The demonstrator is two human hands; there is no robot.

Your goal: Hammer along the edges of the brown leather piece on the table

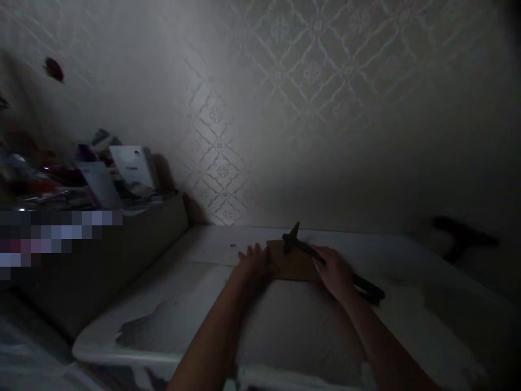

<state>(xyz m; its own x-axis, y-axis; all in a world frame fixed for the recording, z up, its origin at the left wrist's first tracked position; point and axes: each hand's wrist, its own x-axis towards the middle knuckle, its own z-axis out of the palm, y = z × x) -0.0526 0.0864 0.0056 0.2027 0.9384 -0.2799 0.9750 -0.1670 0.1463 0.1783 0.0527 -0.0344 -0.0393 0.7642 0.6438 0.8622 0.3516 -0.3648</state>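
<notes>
A dark hammer (307, 248) is in my right hand (334, 270), whose fingers are wrapped round the handle. Its head is over a flat brown board (287, 267), tilted with one end up; whether it touches the board I cannot tell. The handle's end sticks out behind my right hand, toward the lower right. My left hand (253, 260) lies at the board's left edge with its fingers stretched out and apart. A small dark piece (233, 245) lies on the white table (203, 282), just beyond my left fingers.
A patterned wall (260, 136) rises behind the table. To the left stands a dark cabinet (134, 244) with a white box (132, 165) and cluttered items on top. A black T-shaped object (459, 237), blurred, is at the far right.
</notes>
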